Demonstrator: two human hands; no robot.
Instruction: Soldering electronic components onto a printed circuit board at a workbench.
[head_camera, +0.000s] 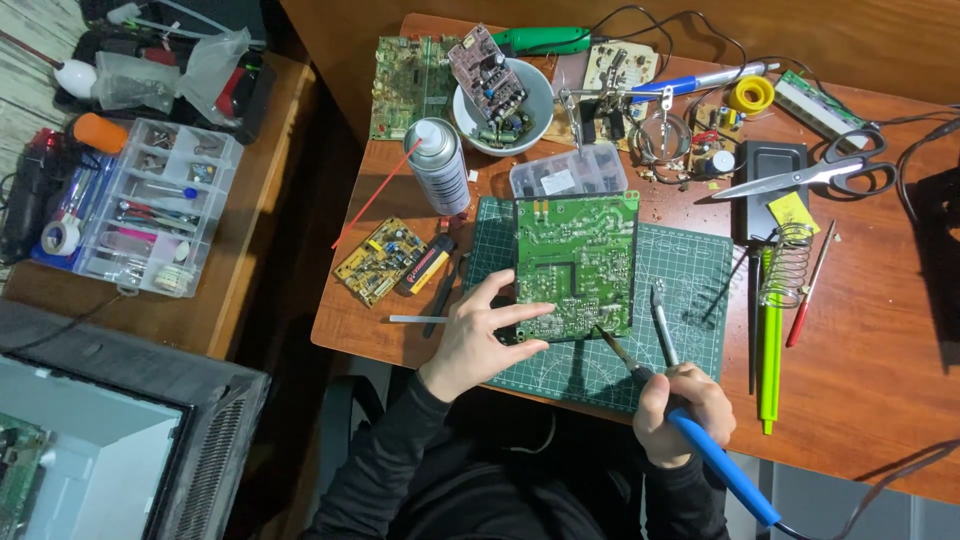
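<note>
Our left hand (478, 335) presses flat, fingers spread, on the glossy green rectangular circuit board (577, 265); our right hand (678, 408) clasps the blue-handled soldering iron (690, 425), its metal tip touching the board's near edge.

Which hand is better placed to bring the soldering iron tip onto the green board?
Right. The right hand grips the soldering iron, tip near the green circuit board; the left hand steadies the board's edge.

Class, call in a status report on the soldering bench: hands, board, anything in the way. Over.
Left hand flat on green circuit board, steadying it. Right hand grips blue soldering iron, tip at board's lower edge. Tweezers lie beside the tip.
</note>
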